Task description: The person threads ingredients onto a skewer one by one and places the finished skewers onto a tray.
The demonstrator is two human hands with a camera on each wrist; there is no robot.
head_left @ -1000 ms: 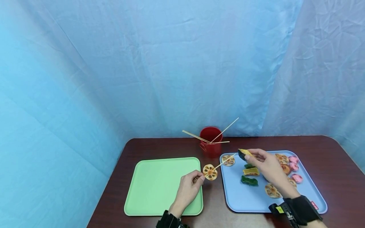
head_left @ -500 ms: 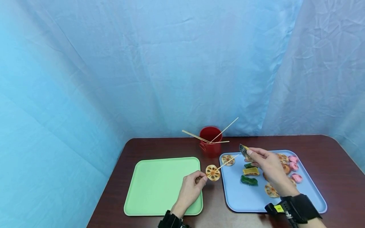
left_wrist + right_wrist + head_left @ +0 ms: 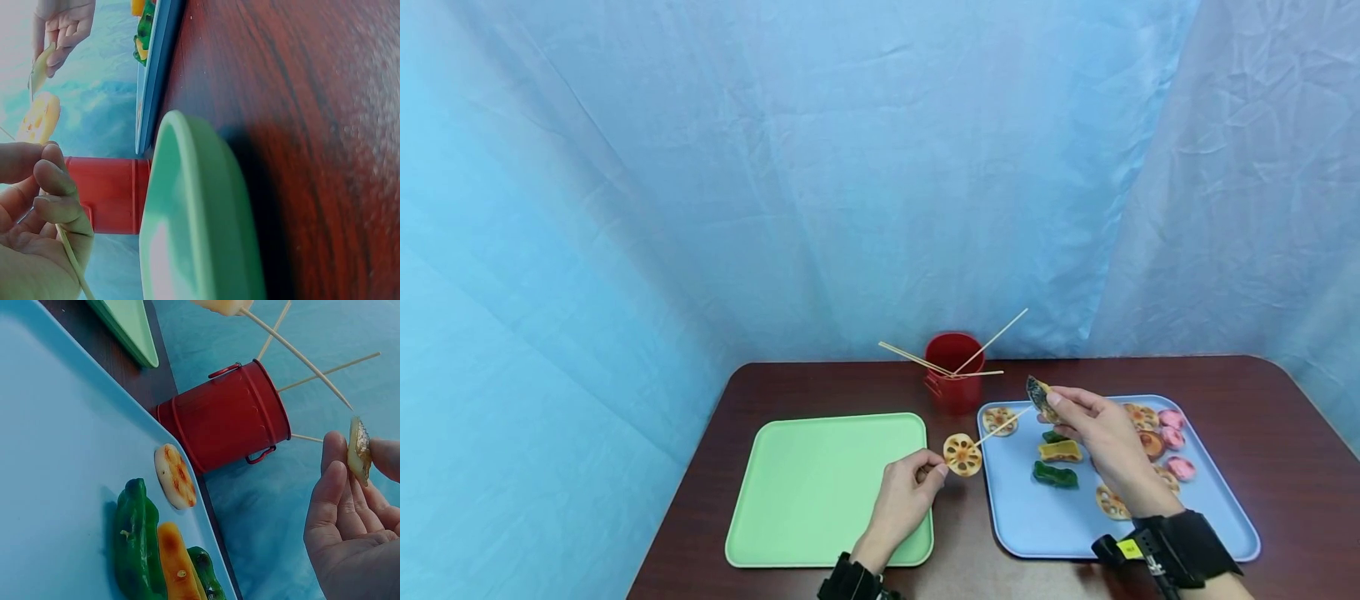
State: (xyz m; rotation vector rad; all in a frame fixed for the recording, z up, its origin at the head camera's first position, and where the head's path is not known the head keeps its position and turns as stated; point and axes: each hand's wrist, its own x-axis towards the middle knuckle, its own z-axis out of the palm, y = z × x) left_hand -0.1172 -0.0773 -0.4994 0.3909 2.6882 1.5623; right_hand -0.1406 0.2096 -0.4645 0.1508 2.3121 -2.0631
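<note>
My left hand grips a bamboo skewer that carries a lotus root slice just beyond the fingertips. In the left wrist view the skewer's other end runs out below the curled fingers. Above the blue tray, my right hand pinches a pumpkin slice with dark rind and yellow flesh between thumb and fingers. From the right wrist the skewer's pointed tip appears close to the edge of the pumpkin slice; whether they touch I cannot tell.
The blue tray holds green peppers, a yellow piece, lotus root slices and pink pieces. A green tray lies at left. Behind stands a red bucket with several skewers leaning out.
My right hand has turned the pumpkin slice from lying roughly level to steeply tilted. The left hand has moved slightly right with the skewer and lotus root slice.
</note>
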